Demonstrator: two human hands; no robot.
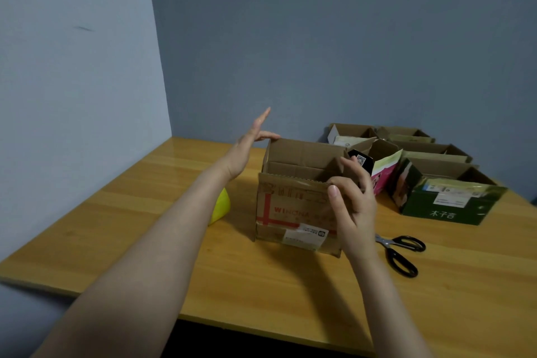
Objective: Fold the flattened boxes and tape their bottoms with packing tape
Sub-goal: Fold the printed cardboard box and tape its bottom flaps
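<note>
The table [145, 212] is holding a brown cardboard box [290, 206], standing open between both grips. The right grip [353, 206] is pinching its near corner; the left grip [247, 148] is spread, touching the far rim. I think it is being shaped; next it needs flipping for taping.

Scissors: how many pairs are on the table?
1: the scissors lie on the table, just right of the brown box at the front. Another pair could be hidden behind the boxes farther back.

Left hand [247, 148] flat, fingers straight; right hand [353, 200] curled in a pinch
</note>
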